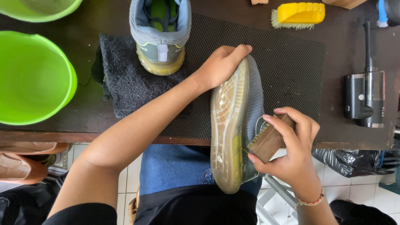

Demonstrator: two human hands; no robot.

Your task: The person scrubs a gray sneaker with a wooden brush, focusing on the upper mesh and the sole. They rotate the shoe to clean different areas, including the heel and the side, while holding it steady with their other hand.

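- Left hand [221, 64] — fingers wrapped over the toe of a grey sneaker [235, 125], held sole-up at the table edge.
- Right hand [291, 150] grips a wooden brush [271, 139], bristles touching the sneaker's side at 3 o'clock.
- Second sneaker [160, 35] on a dark towel [125, 79] at 11 o'clock.

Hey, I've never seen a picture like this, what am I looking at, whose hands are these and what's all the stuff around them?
This is one picture from a camera worn on a person's head, looking down at their own two bare hands. The left hand grips the toe end of a grey shoe turned on its side, pale sole showing. The right hand holds a wooden brush against the shoe's side. On the dark table lie a black mesh mat, a dark towel with the second shoe on it, green tubs, a yellow brush and a black handheld device.
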